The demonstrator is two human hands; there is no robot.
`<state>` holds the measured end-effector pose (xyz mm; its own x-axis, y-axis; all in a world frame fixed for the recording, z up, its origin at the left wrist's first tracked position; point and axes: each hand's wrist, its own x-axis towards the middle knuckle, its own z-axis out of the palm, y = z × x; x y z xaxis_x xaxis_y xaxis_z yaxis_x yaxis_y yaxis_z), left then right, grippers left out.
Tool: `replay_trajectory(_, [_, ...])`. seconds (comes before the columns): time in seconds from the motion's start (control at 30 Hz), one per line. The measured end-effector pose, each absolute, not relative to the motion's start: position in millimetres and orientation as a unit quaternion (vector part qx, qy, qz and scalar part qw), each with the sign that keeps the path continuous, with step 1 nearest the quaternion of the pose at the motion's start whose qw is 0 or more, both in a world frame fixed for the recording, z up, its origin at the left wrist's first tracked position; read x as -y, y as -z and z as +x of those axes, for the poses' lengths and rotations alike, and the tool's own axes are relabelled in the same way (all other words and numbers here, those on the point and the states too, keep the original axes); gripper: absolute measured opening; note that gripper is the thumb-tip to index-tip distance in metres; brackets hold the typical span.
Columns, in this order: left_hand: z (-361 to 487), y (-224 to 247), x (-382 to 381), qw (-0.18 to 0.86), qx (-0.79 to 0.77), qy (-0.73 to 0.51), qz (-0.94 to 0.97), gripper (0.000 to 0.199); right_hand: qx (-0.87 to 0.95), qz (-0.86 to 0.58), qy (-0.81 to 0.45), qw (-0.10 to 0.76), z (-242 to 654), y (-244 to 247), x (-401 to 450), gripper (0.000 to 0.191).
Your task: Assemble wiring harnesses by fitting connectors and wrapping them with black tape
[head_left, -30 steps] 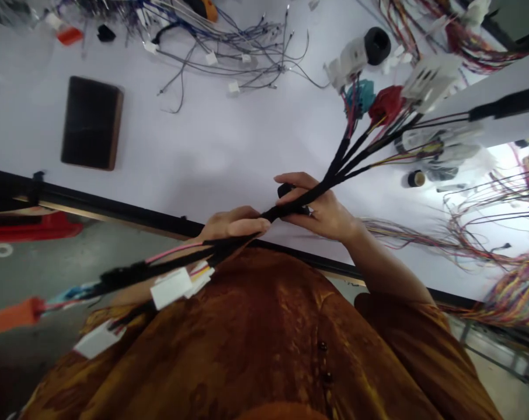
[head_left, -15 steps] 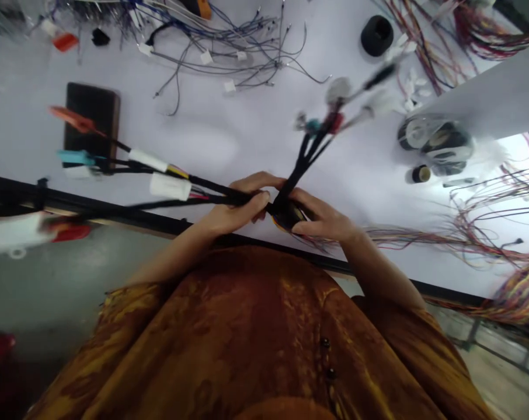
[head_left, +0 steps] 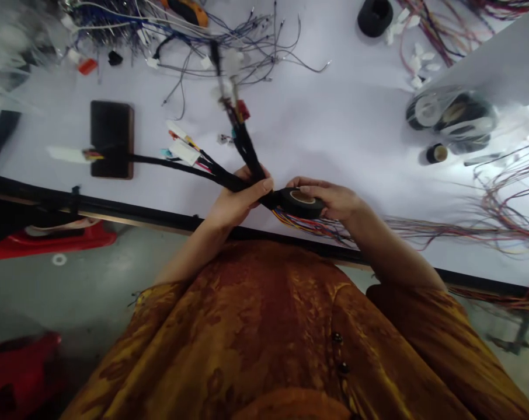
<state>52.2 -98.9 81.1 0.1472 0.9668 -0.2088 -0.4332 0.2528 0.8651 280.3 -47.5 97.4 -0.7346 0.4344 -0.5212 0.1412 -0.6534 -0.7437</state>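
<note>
My left hand [head_left: 236, 204] grips a black-sleeved wire harness [head_left: 236, 181] where its branches meet. One branch rises toward red and white connectors [head_left: 236, 93], and another runs left across a dark board, ending in a white connector [head_left: 67, 154]. My right hand [head_left: 330, 198] holds a roll of black tape [head_left: 302, 205] with its fingers over the top, right next to the harness. The tape's free end seems to lead onto the harness, though my fingers and the roll hide that join. Coloured wires [head_left: 308, 224] fan out beneath the roll.
A white bench [head_left: 347, 128] with a black front edge [head_left: 159, 223] holds loose wire bundles [head_left: 221, 46], a dark board [head_left: 111, 140], a black rubber ring [head_left: 375, 16], a small tape roll [head_left: 437, 153] and a bagged set of rolls [head_left: 451, 114]. A red object [head_left: 58, 234] lies below the edge.
The black tape roll now shows clearly in my right hand, which has moved right of my left hand. The harness branches have swung up and left, and the view has shifted.
</note>
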Motion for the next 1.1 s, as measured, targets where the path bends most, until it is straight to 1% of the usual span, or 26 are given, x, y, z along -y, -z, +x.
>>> replay_trajectory(0.03, [51.1, -79.1, 99.9, 0.65, -0.424, -0.53, 0.341, 0.039, 0.421, -0.363, -0.826, 0.09, 279.8, -104.8, 45.6, 0.021])
replay_trajectory(0.1, [49.6, -74.8, 100.9, 0.571, -0.465, -0.562, 0.377, 0.036, 0.484, -0.383, -0.781, 0.098, 274.6, -120.7, 48.6, 0.015])
replay_trajectory(0.17, [49.5, -71.2, 100.6, 0.497, -0.491, -0.587, 0.409, 0.034, 0.598, -0.417, -0.674, 0.118, 263.6, -133.1, 62.4, 0.017])
replay_trajectory(0.23, [50.6, -68.8, 99.4, 0.451, -0.502, -0.605, 0.422, 0.033, 0.704, -0.438, -0.537, 0.158, 249.1, -137.1, 83.2, 0.021])
replay_trajectory(0.3, [52.3, -67.5, 98.3, 0.432, -0.511, -0.614, 0.419, 0.033, 0.777, -0.429, -0.423, 0.181, 235.2, -132.2, 102.6, 0.02])
replay_trajectory(0.43, [54.8, -68.5, 101.0, 0.422, -0.516, -0.612, 0.425, 0.034, 0.846, -0.435, -0.265, 0.159, 218.1, -112.5, 113.5, 0.013])
replay_trajectory(0.47, [55.3, -69.7, 103.1, 0.423, -0.511, -0.612, 0.43, 0.034, 0.844, -0.453, -0.239, 0.159, 215.3, -108.0, 110.8, 0.015])
replay_trajectory(0.5, [56.1, -71.2, 105.8, 0.424, -0.505, -0.614, 0.434, 0.034, 0.835, -0.474, -0.227, 0.162, 212.5, -103.9, 106.9, 0.02])
replay_trajectory(0.57, [58.3, -74.5, 112.0, 0.429, -0.493, -0.613, 0.443, 0.032, 0.802, -0.524, -0.243, 0.152, 206.9, -96.7, 97.7, 0.04])
replay_trajectory(0.63, [61.1, -76.4, 118.0, 0.44, -0.487, -0.611, 0.443, 0.029, 0.757, -0.578, -0.28, 0.118, 202.2, -91.2, 88.5, 0.056])
replay_trajectory(0.73, [64.0, -74.6, 122.7, 0.49, -0.481, -0.598, 0.413, 0.027, 0.721, -0.596, -0.346, 0.077, 201.3, -87.5, 77.3, 0.068])
replay_trajectory(0.8, [63.8, -71.4, 122.3, 0.538, -0.464, -0.582, 0.396, 0.028, 0.717, -0.572, -0.393, 0.062, 204.0, -87.9, 72.4, 0.07])
replay_trajectory(0.87, [62.0, -69.0, 120.4, 0.572, -0.443, -0.565, 0.396, 0.028, 0.713, -0.564, -0.412, 0.057, 205.9, -89.1, 70.4, 0.067])
replay_trajectory(1.0, [53.4, -72.8, 115.6, 0.58, -0.45, -0.541, 0.411, 0.031, 0.724, -0.571, -0.375, 0.099, 208.0, -90.2, 70.4, 0.062])
replay_trajectory(1.03, [50.2, -75.5, 114.1, 0.578, -0.461, -0.53, 0.415, 0.03, 0.734, -0.553, -0.38, 0.103, 210.7, -90.2, 69.1, 0.062])
replay_trajectory(1.1, [42.9, -81.9, 110.2, 0.585, -0.477, -0.496, 0.43, 0.027, 0.757, -0.48, -0.434, 0.091, 220.7, -89.9, 62.4, 0.065])
